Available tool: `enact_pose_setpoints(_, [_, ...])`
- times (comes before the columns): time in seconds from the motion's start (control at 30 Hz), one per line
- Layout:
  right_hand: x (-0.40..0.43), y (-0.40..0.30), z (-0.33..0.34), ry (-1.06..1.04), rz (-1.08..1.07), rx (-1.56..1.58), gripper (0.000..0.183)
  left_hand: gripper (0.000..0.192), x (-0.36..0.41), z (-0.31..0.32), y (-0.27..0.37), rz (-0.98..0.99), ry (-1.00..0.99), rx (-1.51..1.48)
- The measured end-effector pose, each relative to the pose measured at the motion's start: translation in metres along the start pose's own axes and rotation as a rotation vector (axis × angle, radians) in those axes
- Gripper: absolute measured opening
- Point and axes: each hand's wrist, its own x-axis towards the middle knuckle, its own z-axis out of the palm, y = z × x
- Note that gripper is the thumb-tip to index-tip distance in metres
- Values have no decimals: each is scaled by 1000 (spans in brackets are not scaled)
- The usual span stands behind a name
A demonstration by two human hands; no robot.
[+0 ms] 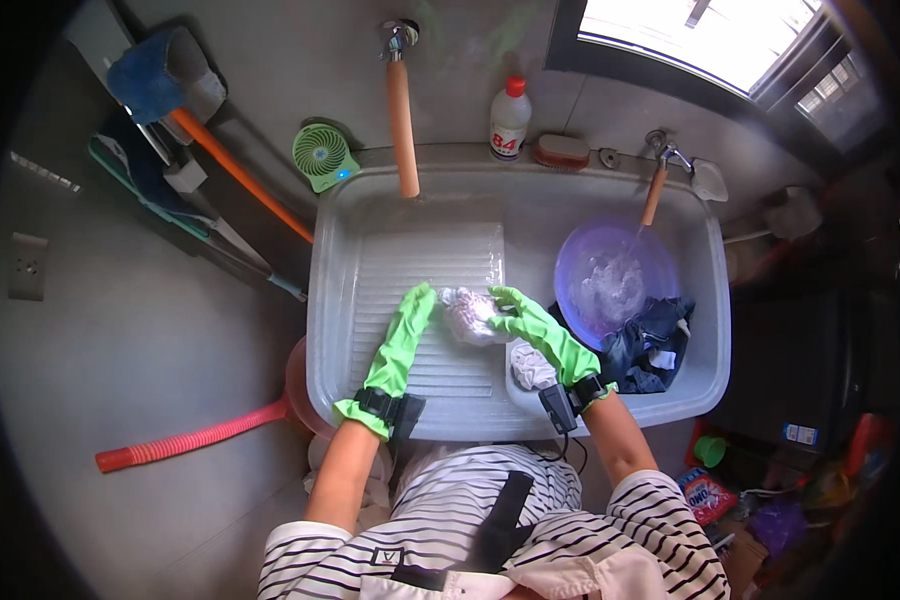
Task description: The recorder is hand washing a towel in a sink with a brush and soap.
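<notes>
A wet, bunched pale cloth with pinkish marks [471, 316] rests on the ribbed washboard [427, 259] of a laundry sink. My right hand [529, 319], in a bright green rubber glove, curls its fingers and thumb over the cloth's right side. My left hand [412, 315], gloved alike, is just left of the cloth, apart from it, with nothing in it and its fingers extended. Beneath my right wrist, another bunched white cloth [532, 366] is partly hidden. Dark clothes [649, 349] lie in the basin on the right, against a purple washbowl [570, 300].
Water runs from the right tap [667, 154] into the bowl. A second tap with a tan hose [401, 127] hangs over the washboard. Along the back ledge stand a green fan [321, 156], a bleach bottle [510, 120] and a scrub brush [562, 151]. Mops [232, 165] lean at left.
</notes>
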Motion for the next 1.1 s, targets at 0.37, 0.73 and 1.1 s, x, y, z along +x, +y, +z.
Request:
enact_pose_setpoints(0.37, [-47,-24,29,34,-1,-120,59,85,-11,41,14,-148,-345,69])
enact_pose_setpoints(0.73, [-113,-62,-85,756,-70,-364,20,47,13,209,61,-56,-639,-74])
enact_pose_setpoints(1.1, [-188,-82,-221,1123,-162,252,22,27,72,260,15,-151,-164,-86])
